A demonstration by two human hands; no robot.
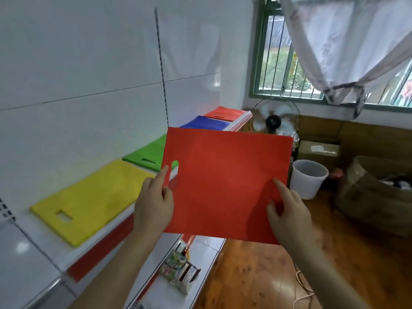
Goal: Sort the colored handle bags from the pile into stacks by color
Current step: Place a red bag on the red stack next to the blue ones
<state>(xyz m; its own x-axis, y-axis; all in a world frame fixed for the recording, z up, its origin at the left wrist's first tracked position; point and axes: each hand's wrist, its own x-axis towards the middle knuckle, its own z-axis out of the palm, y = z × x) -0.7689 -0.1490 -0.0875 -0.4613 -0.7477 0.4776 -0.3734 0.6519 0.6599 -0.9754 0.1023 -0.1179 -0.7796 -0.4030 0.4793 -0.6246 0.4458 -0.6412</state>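
Red and flat, a handle bag (225,184) is held up in the air in front of a white shelf (44,246), gripped at its near edge by both hands. The left hand (153,204) pinches the bag's left side beside the cut-out handle slot, forefinger stretched up along the front and thumb on the face of the bag. The right hand (287,210) holds the lower right part, thumb and forefinger lying on the front, the other fingers hidden behind. On the shelf lie four stacks in a row: a yellow stack (89,201) nearest, then a green stack (149,155) partly hidden by the held bag, a blue stack (205,123), and a red stack (225,113) farthest. Beyond the shelf end stand a fan (274,119) and a white bucket (308,178) on the wooden floor (256,275).
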